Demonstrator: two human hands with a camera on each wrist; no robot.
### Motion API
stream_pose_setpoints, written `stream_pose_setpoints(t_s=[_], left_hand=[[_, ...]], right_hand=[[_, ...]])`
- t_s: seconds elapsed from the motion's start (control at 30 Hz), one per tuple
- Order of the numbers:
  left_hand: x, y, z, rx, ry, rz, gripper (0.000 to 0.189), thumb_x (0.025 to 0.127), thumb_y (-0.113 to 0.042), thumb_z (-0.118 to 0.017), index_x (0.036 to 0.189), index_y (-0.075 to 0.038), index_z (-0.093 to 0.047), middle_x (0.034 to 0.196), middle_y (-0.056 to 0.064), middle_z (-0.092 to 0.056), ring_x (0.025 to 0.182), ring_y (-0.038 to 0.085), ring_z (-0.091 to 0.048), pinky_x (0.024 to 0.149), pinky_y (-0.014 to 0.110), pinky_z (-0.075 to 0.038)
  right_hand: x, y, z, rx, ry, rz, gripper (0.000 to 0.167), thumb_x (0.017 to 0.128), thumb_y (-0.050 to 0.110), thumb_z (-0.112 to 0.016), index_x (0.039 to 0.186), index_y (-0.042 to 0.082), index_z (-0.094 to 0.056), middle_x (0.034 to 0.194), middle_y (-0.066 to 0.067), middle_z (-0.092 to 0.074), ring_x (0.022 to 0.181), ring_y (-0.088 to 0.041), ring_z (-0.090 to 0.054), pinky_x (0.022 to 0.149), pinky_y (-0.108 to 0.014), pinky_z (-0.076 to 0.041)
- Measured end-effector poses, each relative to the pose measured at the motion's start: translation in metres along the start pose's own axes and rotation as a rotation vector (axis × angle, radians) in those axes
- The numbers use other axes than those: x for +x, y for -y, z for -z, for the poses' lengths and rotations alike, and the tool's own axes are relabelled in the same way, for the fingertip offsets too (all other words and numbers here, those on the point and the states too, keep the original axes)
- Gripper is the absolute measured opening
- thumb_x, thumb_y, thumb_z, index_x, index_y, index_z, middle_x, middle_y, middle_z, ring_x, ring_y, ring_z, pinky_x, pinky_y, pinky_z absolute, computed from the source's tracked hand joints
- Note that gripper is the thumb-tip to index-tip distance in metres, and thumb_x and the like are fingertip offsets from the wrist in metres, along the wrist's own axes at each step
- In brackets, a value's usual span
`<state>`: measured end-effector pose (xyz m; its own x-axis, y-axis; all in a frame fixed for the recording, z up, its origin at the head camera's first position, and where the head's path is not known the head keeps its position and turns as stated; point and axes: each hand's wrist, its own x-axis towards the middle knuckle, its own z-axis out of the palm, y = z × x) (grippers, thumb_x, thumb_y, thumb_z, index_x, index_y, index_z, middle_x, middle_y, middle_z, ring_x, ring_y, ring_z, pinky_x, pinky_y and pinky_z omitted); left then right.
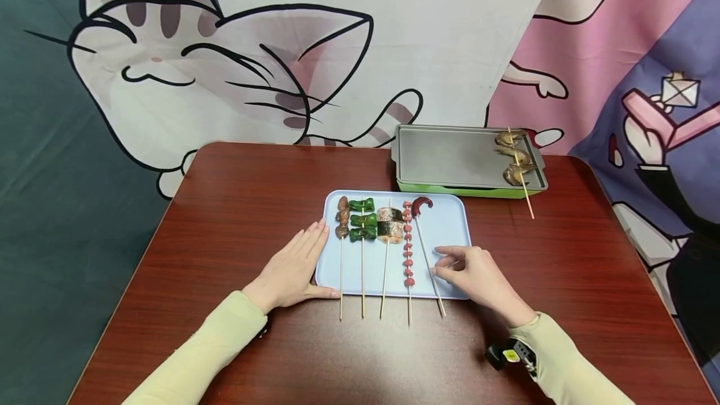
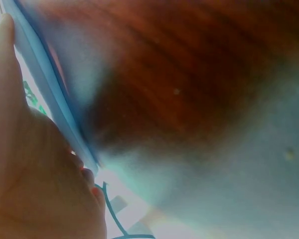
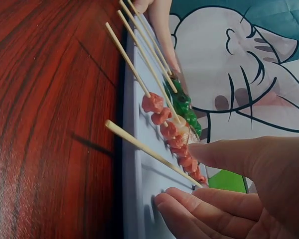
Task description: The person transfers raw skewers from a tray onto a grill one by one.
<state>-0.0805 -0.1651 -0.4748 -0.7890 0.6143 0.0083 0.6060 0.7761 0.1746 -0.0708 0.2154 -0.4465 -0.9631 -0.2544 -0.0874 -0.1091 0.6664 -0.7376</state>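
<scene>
A light blue tray (image 1: pixel 450 224) holds several skewers side by side, their sticks jutting past its near edge. My left hand (image 1: pixel 292 264) rests along the tray's left side, fingers straight, thumb at the near corner. At the right, my right hand (image 1: pixel 475 274) is around the stick of a skewer with a dark red curled tentacle (image 1: pixel 417 206); in the right wrist view this stick (image 3: pixel 154 158) passes between thumb and fingers, which are apart. Left of it lie a skewer of small red pieces (image 1: pixel 407 245), a fish-like chunk skewer (image 1: pixel 390 230), a green pepper skewer (image 1: pixel 362 220) and a brown one (image 1: pixel 342 220).
Behind the tray, at the right, stands a grey grill plate (image 1: pixel 444 155) on a green base. A skewer of brownish pieces (image 1: pixel 517 158) lies across its right end, its stick overhanging the front. The wooden table (image 1: pixel 236 186) meets a cartoon-cat cloth (image 1: pixel 439 30) at the back.
</scene>
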Motion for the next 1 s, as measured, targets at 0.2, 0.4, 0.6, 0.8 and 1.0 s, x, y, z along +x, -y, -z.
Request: stream_pose_setpoints(t_s=[0.2,0.4,0.6,0.8,1.0], left_hand=[[0.0,0.0,0.001,0.006,-0.002,0.001,0.121,0.083,-0.082,-0.056,0.156,0.01,-0.026,0.164,0.024,-0.019,0.151,0.036,-0.021,0.121,0.047,-0.021],[0.0,0.0,0.001,0.006,-0.003,0.004,0.121,0.083,-0.082,-0.058,0.156,0.01,-0.027,0.164,0.024,-0.02,0.151,0.035,-0.021,0.121,0.047,-0.021],[0.0,0.0,0.001,0.01,-0.005,0.001,0.122,0.082,-0.082,-0.059,0.156,0.01,-0.027,0.164,0.024,-0.02,0.151,0.035,-0.021,0.121,0.047,-0.021],[0.0,0.0,0.0,0.002,0.003,0.008,0.123,0.081,-0.083,-0.059,0.157,0.009,-0.026,0.165,0.023,-0.018,0.152,0.035,-0.019,0.122,0.046,-0.019],[0.0,0.0,0.001,0.012,-0.001,0.005,0.123,0.081,-0.084,-0.056,0.156,0.009,-0.026,0.165,0.023,-0.019,0.151,0.035,-0.02,0.122,0.046,-0.02]], right_hand=[[-0.001,-0.002,-0.005,0.028,0.02,0.001,0.037,0.088,0.008,-0.079,0.121,-0.005,-0.071,0.08,0.005,-0.072,0.071,-0.009,-0.066,0.061,-0.022,-0.049],[-0.002,-0.002,-0.008,0.033,0.042,-0.003,0.037,0.088,0.005,-0.078,0.122,-0.005,-0.071,0.077,0.007,-0.07,0.069,-0.007,-0.061,0.062,-0.021,-0.045],[-0.002,-0.003,-0.009,0.059,0.063,-0.012,0.036,0.088,0.002,-0.075,0.123,-0.007,-0.07,0.077,0.006,-0.071,0.07,-0.008,-0.062,0.064,-0.022,-0.046],[-0.003,-0.002,-0.01,0.097,0.085,-0.028,0.037,0.088,-0.001,-0.071,0.124,-0.008,-0.068,0.079,0.003,-0.072,0.071,-0.008,-0.065,0.064,-0.023,-0.05],[-0.003,-0.004,-0.011,0.137,0.09,-0.032,0.037,0.087,-0.003,-0.069,0.124,-0.008,-0.068,0.078,0.001,-0.071,0.07,-0.01,-0.066,0.063,-0.024,-0.054]])
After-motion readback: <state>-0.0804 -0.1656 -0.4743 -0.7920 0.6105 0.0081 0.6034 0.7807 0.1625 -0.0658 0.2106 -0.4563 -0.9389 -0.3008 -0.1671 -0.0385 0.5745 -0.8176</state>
